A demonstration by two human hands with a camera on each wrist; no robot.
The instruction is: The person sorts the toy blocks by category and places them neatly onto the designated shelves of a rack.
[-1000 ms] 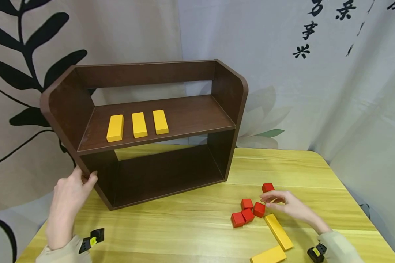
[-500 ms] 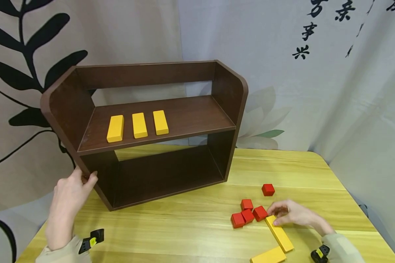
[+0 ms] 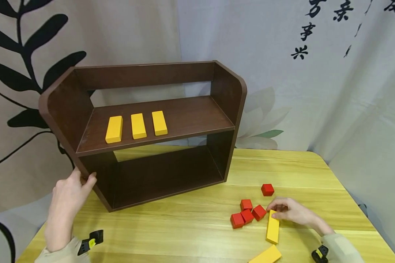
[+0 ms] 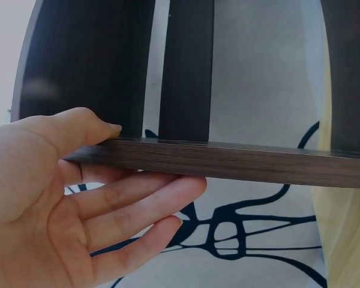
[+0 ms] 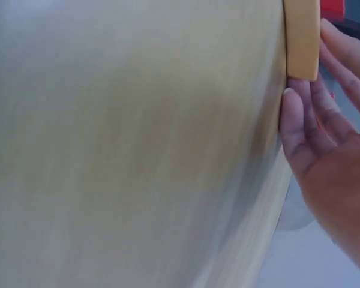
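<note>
My left hand [image 3: 69,191] grips the front edge of the left side panel of a dark brown two-tier shelf [image 3: 171,71], thumb inside and fingers outside. The left wrist view shows the thumb on the panel edge [image 4: 258,165]. At the right, my right hand [image 3: 293,212] holds the far end of a yellow rectangular block [image 3: 272,230] between thumb and fingers. That yellow block [image 5: 303,39] appears at the top of the right wrist view, with the fingers partly behind it. A second yellow block [image 3: 266,254] lies nearer the front edge of the view.
Several red cubes [image 3: 247,216] cluster left of my right hand, and a single red cube [image 3: 267,189] sits farther back. Three yellow blocks [image 3: 138,126] stand in a row on the upper shelf board. Behind the wooden table [image 3: 184,233] hangs a printed curtain [image 3: 266,36].
My right hand has moved from beside the red cubes to the yellow block and taken its far end. The block has swung more upright in view, its near end shifting left. My left hand stays put.
</note>
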